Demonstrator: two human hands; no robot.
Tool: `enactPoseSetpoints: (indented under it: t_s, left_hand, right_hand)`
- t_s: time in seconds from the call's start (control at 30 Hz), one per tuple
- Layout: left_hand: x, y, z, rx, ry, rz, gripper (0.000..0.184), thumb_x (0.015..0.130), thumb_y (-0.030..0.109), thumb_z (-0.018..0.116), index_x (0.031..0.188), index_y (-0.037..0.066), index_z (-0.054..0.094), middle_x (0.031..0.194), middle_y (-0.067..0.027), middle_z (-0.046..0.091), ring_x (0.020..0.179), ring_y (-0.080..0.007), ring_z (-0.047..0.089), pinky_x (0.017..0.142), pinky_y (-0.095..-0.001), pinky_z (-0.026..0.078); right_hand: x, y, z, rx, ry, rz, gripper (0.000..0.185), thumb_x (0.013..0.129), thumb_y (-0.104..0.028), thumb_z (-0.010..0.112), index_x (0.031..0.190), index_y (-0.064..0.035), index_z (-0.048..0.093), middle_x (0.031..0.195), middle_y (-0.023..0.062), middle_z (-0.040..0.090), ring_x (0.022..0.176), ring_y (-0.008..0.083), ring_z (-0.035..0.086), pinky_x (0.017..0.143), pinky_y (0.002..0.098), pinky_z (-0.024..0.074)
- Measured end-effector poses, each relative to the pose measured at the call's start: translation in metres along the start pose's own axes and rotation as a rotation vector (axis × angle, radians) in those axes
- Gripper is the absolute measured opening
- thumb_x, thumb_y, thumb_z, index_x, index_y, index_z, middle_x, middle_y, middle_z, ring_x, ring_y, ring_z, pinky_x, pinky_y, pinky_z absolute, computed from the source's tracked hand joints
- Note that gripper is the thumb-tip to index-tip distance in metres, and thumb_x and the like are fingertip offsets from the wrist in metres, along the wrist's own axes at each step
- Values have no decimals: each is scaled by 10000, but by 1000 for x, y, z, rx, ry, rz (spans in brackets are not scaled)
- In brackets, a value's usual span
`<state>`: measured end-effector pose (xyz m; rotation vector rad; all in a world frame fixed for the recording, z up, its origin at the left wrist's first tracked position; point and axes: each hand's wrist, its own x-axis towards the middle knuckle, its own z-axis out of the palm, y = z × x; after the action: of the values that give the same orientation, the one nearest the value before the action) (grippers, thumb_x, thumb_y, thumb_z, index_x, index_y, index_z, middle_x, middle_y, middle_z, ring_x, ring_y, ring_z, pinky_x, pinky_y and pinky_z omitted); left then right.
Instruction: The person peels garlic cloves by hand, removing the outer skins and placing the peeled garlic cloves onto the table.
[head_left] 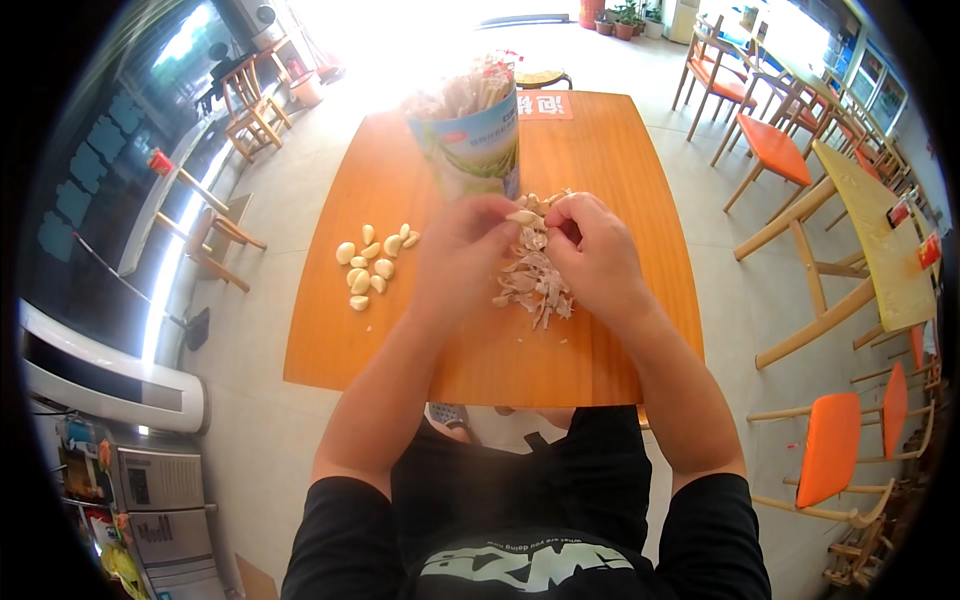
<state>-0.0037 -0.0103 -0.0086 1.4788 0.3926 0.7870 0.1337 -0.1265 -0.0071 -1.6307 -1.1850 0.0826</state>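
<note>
My left hand (463, 250) is pinched round a garlic clove (522, 217) above the wooden table (480, 360). Close on its right, my right hand (596, 250) has its fingertips pressed together beside the clove; whether they grip a bit of skin is too small to tell. Below and between the hands lies a pile of dry garlic skins (537, 285). More garlic pieces show just behind the fingers. Several peeled garlic cloves (384, 268) lie spread on the table to the left of my left hand.
A tall printed bucket (468, 150) filled with thin wrapped items stands behind my left hand. A red sign (545, 106) lies at the table's far edge. Orange chairs (828, 450) and a yellow table (880, 230) are on the right, wooden chairs (255, 105) on the left.
</note>
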Motion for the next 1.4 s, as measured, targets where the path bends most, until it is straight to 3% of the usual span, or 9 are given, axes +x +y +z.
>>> enactPoseSetpoints:
  t_s: [0.1,0.33,0.67,0.73,1.1,1.4]
  left_hand:
    - [0,-1,0,20,-15,-13,161,956,28,644,1117,15,633,981,-51,690,808,-112,629,744,-267,542]
    - [-1,7,1,-4,-104,-70,180,967,50,643,1141,7,634,986,-61,691,827,-122,651,762,-280,561]
    - [1,11,1,46,-42,-183,225,988,111,636,1177,-11,644,967,-55,698,815,-120,655,756,-285,573]
    - [1,9,-1,-58,-39,-182,219,993,116,630,1168,-13,648,958,-55,699,809,-118,653,748,-284,573]
    - [1,7,-2,-59,-34,-177,181,972,120,663,1103,-5,676,899,-68,720,739,-109,652,673,-263,566]
    - [-1,7,-2,-16,-49,-213,164,962,119,679,1058,-15,683,891,-88,724,726,-125,667,661,-263,573]
  right_hand:
    - [0,-6,0,145,28,4,68,853,-55,641,898,-4,635,890,163,647,804,316,638,727,397,522]
    - [0,2,3,114,32,-101,82,843,-51,656,909,-3,645,868,165,653,818,319,637,731,399,520]
    - [-1,1,3,64,25,-134,77,844,-42,655,912,-11,635,869,160,653,810,326,634,717,406,517]
    - [-1,1,4,76,30,-156,78,844,-40,656,913,-13,634,872,159,653,809,326,634,716,406,516]
    - [-1,-2,1,-164,69,-397,66,808,-41,665,866,-36,632,850,142,643,816,344,636,737,442,517]
    - [-4,1,2,-230,18,-425,83,824,-73,640,804,-36,568,825,162,620,812,374,623,736,477,495]
